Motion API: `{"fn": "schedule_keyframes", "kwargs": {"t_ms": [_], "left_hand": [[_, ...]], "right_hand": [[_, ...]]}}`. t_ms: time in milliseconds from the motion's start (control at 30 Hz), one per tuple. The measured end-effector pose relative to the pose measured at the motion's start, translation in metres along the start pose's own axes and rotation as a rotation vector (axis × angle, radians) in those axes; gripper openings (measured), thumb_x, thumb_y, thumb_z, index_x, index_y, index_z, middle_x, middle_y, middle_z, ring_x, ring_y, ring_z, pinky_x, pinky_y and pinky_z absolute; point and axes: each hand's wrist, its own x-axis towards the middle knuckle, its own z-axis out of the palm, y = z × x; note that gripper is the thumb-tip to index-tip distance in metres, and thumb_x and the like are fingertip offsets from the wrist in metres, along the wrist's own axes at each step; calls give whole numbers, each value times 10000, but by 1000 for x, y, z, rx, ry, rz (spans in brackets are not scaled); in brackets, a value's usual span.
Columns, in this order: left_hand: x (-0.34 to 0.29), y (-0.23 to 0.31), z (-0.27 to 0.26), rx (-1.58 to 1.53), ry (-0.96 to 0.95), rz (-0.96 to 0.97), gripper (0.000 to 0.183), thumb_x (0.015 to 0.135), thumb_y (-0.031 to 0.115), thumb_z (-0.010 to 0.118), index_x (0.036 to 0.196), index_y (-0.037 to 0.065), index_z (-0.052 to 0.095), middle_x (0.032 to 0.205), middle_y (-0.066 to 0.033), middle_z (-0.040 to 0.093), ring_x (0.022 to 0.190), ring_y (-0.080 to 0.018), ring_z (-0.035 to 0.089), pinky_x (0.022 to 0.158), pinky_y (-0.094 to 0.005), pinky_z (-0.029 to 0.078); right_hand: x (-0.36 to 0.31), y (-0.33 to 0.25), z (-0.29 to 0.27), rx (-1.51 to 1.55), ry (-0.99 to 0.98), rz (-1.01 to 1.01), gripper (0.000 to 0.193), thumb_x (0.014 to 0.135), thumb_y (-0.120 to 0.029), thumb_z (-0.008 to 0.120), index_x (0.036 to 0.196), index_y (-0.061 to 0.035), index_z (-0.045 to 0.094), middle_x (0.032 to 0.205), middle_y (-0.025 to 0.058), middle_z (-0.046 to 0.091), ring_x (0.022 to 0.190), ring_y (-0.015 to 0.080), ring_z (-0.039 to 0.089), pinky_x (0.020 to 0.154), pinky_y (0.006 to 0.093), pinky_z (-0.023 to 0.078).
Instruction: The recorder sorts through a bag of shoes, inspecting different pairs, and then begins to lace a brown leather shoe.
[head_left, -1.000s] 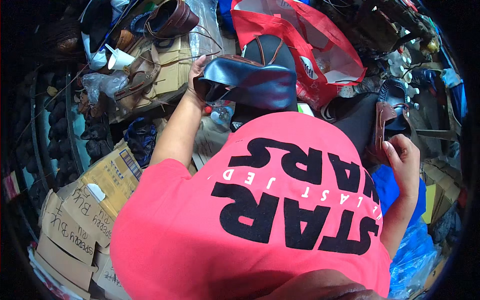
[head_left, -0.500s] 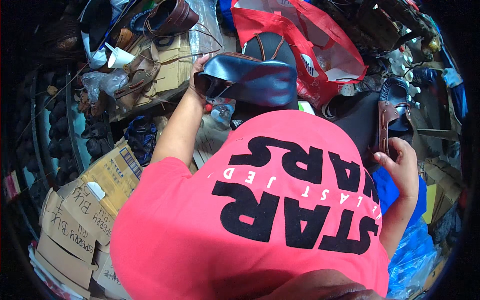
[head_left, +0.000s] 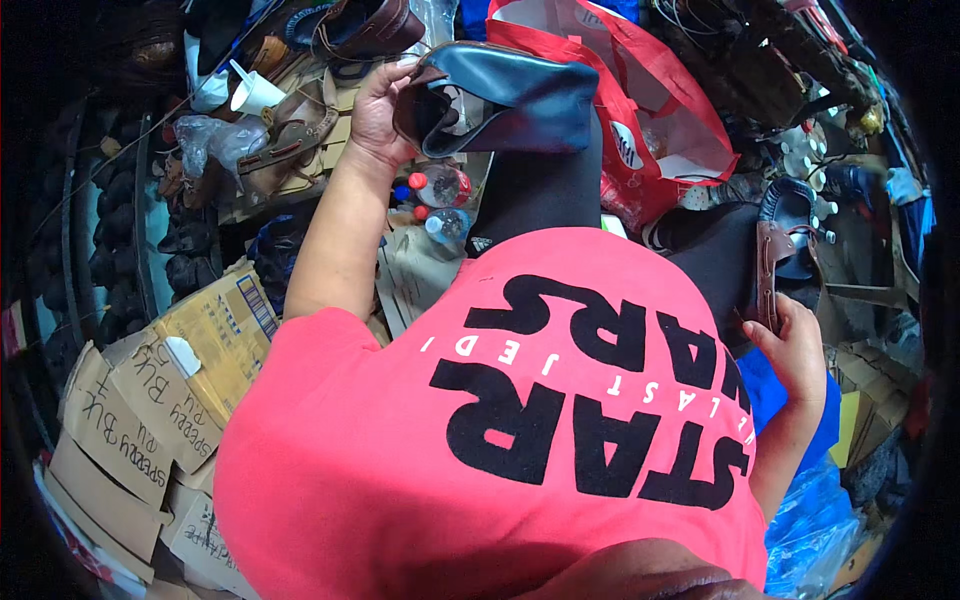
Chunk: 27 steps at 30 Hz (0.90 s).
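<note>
My left hand [head_left: 382, 115] is closed on one end of a dark navy leather shoe upper [head_left: 530, 100]. The piece is held up over my leg, its hollow opening turned partly toward me and its smooth side facing right. Low on the right, my right hand [head_left: 795, 345] pinches the end of another shoe upper [head_left: 772, 250], brown and navy with a lace. That one stands raised beside my right thigh. My fingertips behind the left piece are partly hidden.
Plastic bottles [head_left: 440, 188] lie below my left wrist. A red bag [head_left: 665, 110] stands ahead. Brown shoe pieces [head_left: 290, 140] and a white cup [head_left: 256, 92] sit at the far left, cardboard [head_left: 120, 440] at the near left, and blue plastic [head_left: 812, 510] at the near right.
My left hand has moved farther from me, tilting the navy upper so more of its inside shows. The bottles have come into fuller view. My right hand keeps its hold, shifted slightly.
</note>
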Motion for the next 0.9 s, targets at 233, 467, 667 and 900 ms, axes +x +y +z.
{"fn": "schedule_keyframes", "kwargs": {"t_ms": [233, 467, 667, 900], "left_hand": [[-7, 3, 26, 129, 172, 231, 309, 819, 233, 516, 997, -4, 602, 911, -127, 658, 816, -221, 643, 716, -324, 530], [-22, -41, 88, 1609, -101, 570, 142, 790, 161, 611, 848, 33, 591, 727, -85, 591, 648, -198, 597, 591, -310, 458], [-21, -94, 72, 2133, -417, 433, 243, 723, 287, 679, 817, 103, 551, 810, -49, 541, 843, -234, 556, 808, -383, 373], [-22, -83, 84, 1840, -222, 644, 441, 728, 425, 689, 988, 85, 583, 920, -107, 572, 913, -277, 556, 846, -388, 390]], "right_hand": [[-5, 6, 4, 181, 7, 19, 188, 710, -64, 678, 847, 13, 574, 687, 90, 567, 608, 154, 520, 585, 293, 410], [-3, 11, -11, 609, 100, -42, 177, 847, -51, 600, 1012, 4, 564, 808, -45, 542, 691, 34, 462, 607, 186, 380], [19, -13, -9, 611, 180, -213, 227, 843, -55, 615, 1057, -4, 560, 842, -50, 540, 758, 29, 464, 670, 182, 375], [47, -98, -2, 749, 224, -578, 255, 832, -75, 640, 1064, 3, 568, 901, -34, 574, 781, 46, 476, 702, 202, 391]]}}
